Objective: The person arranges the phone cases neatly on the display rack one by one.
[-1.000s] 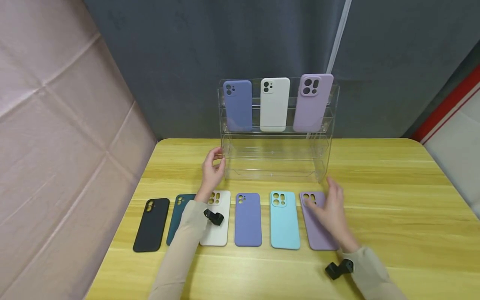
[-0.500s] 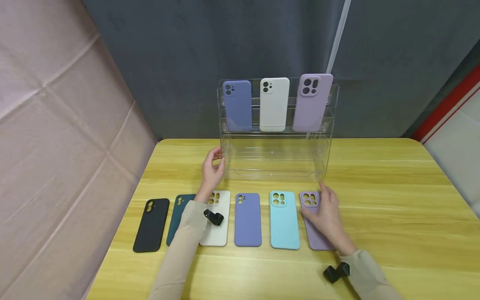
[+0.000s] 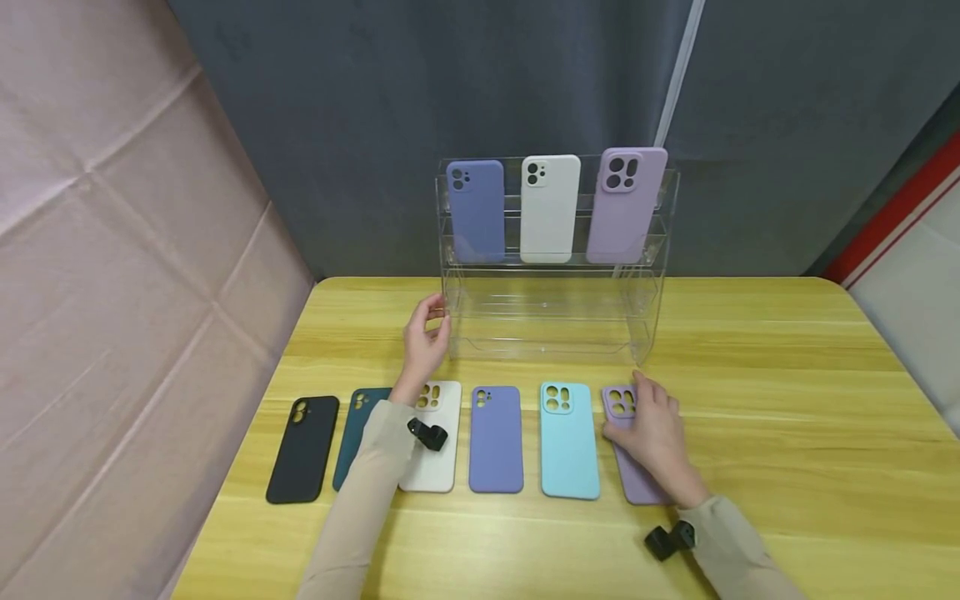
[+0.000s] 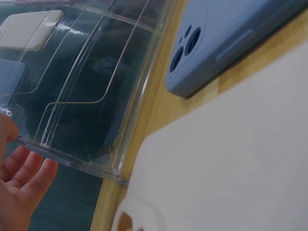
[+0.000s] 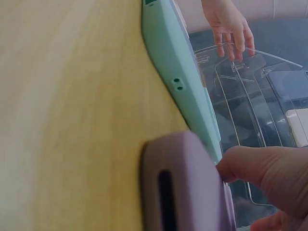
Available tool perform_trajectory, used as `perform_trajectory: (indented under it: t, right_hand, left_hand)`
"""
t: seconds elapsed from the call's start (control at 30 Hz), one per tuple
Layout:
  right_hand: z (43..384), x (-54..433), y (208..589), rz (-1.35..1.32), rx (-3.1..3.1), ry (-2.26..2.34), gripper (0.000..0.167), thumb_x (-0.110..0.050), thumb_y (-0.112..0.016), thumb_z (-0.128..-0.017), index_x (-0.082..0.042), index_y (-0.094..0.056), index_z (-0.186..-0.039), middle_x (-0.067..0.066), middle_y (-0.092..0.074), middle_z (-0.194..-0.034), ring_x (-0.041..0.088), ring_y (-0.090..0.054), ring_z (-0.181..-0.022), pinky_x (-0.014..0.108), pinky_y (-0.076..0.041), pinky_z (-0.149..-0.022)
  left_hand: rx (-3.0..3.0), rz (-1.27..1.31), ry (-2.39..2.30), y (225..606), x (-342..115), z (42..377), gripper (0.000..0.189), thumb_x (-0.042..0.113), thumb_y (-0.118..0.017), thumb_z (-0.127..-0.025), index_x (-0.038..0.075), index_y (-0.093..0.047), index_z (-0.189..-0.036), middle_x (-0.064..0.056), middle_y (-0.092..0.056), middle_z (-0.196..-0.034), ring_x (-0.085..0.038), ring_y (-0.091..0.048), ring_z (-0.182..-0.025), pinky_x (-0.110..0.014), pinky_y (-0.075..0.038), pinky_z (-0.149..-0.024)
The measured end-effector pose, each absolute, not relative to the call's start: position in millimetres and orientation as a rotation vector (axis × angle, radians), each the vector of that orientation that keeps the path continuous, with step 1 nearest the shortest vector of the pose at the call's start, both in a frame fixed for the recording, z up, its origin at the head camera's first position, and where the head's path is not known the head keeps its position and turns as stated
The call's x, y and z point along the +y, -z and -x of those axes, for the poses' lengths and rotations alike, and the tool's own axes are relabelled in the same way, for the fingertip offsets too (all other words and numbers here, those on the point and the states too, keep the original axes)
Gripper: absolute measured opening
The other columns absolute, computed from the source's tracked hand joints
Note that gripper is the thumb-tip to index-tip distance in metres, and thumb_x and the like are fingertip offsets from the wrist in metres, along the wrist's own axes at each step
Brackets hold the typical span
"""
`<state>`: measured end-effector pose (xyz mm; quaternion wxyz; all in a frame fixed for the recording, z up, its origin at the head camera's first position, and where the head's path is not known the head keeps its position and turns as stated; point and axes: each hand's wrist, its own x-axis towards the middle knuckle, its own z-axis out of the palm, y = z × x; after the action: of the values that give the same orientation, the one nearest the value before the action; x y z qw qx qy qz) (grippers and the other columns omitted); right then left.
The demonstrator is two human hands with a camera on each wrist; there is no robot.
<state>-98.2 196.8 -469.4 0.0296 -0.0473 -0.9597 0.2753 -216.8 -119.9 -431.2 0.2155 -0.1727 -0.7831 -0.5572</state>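
My right hand [image 3: 656,433] spans a purple phone case [image 3: 636,482] at the right end of a row on the table, thumb on its left edge and fingers over the far side. In the right wrist view the thumb [image 5: 250,163] meets the edge of this case [image 5: 190,173]. A clear acrylic display rack [image 3: 543,333] stands behind the row. My left hand [image 3: 426,342] holds its left side; the left wrist view shows the fingers [image 4: 41,180] around the panel edge. Blue [image 3: 477,218], white [image 3: 550,215] and lilac [image 3: 628,212] cases lean on its upper tier.
Along the row lie a black case [image 3: 303,450], a dark teal one [image 3: 354,437], a white one [image 3: 444,467], a violet one [image 3: 496,442] and a turquoise one [image 3: 570,446]. The left sleeve partly covers the teal and white ones. A grey curtain [image 3: 360,150] hangs behind the table.
My right hand has come down and leftward onto the purple case, which has shifted slightly towards me. The left hand and rack stay in place.
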Motion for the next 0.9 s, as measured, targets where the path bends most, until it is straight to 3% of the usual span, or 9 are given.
perform_trajectory:
  t: [0.2,0.53,0.9]
  right_hand:
    - [100.8,196.8,465.6,0.140,-3.014,-0.763,0.094,-0.026,-0.078,-0.065,0.008,-0.031,-0.138,0.038,-0.038,-0.130,0.055,-0.041,-0.105,0.064,-0.040,-0.076]
    - [102.0,201.0,462.7,0.143,-2.993,-0.806,0.093,-0.022,-0.077,-0.061,0.010,-0.033,-0.137,0.037,-0.041,-0.127,0.049,-0.043,-0.099,0.054,-0.041,-0.068]
    - [106.7,201.7,442.8,0.040,-2.770,-0.866,0.084,-0.013,-0.078,-0.061,0.014,-0.039,-0.130,0.036,-0.048,-0.113,0.047,-0.045,-0.094,0.055,-0.041,-0.074]
  left_hand:
    - [-2.162,0.481,1.561,432.1,-121.0,217.0,0.034,-0.012,-0.052,-0.088,-0.016,-0.047,-0.122,-0.035,-0.052,-0.111,-0.046,-0.054,-0.098,-0.054,-0.052,-0.075]
    - [-2.171,0.480,1.573,431.0,-120.2,217.3,0.035,-0.012,-0.052,-0.088,-0.017,-0.047,-0.122,-0.037,-0.051,-0.111,-0.046,-0.054,-0.098,-0.052,-0.052,-0.076]
    - [-2.163,0.478,1.557,431.1,-120.1,216.8,0.034,-0.013,-0.052,-0.088,-0.018,-0.047,-0.121,-0.036,-0.052,-0.110,-0.045,-0.055,-0.097,-0.052,-0.053,-0.075]
